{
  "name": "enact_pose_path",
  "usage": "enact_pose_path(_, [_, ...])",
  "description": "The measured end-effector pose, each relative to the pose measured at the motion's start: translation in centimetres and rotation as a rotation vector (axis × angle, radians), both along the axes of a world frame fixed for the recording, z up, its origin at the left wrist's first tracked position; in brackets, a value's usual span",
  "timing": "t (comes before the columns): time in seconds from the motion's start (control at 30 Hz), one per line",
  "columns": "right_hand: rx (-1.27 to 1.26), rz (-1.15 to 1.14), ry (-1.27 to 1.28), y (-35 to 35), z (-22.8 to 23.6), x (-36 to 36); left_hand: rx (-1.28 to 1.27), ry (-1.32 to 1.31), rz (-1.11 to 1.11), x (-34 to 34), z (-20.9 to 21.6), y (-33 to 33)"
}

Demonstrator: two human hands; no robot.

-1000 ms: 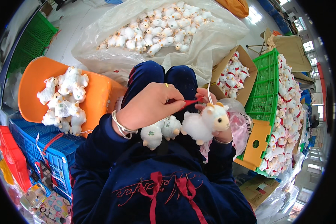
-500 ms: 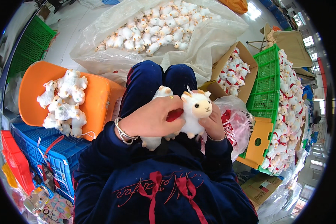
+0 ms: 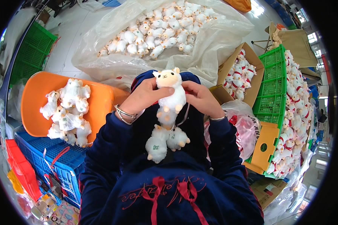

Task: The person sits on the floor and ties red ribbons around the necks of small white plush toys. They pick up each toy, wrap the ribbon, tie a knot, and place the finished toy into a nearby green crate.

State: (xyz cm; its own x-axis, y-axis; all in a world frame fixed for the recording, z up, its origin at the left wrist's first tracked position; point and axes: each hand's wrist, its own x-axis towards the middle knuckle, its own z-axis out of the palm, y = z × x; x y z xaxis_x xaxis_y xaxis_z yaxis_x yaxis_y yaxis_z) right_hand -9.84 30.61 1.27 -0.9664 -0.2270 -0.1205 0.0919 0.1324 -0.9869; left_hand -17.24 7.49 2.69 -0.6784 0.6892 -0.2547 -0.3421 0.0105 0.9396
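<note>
A white plush alpaca [image 3: 171, 98] with a beige face is upright over my lap, facing me. My left hand [image 3: 145, 96] grips it, the thumb across its chest. My right hand [image 3: 203, 99] closes on its other side, the fingertips partly hidden behind it. A sliver of red shows by my left fingers; most of it is hidden. Below, several more white plush toys lie in my lap, among them one with a small green mark [image 3: 156, 144] and one beside it [image 3: 177, 138]. A thin white string hangs near my right fingers.
An orange chair [image 3: 35, 108] at left bears several white plush toys. Ahead, a clear plastic sheet [image 3: 95, 62] holds a large heap of them. At right stand a cardboard box [image 3: 254, 84] and a green crate [image 3: 270, 90] with red-scarfed toys, beside a plastic bag [image 3: 248, 140].
The plush alpaca has moved left and away from me and turned to face me. My left hand has shifted onto its chest. The toys in my lap are now uncovered.
</note>
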Motion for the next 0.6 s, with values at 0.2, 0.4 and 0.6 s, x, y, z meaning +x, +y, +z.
enact_pose_path(0.2, [0.332,-0.016,0.201,0.0,-0.2,-1.6,-0.091,-0.019,-0.056,-1.4,0.1,0.1])
enact_pose_path(0.4, [0.243,0.003,0.086,0.7,0.3,-2.8,-0.153,0.030,-0.056,-2.5,-0.8,0.3])
enact_pose_path(0.6, [0.349,-0.107,0.106,1.6,0.6,-3.5,-0.214,0.089,-0.026,-3.2,-1.9,0.7])
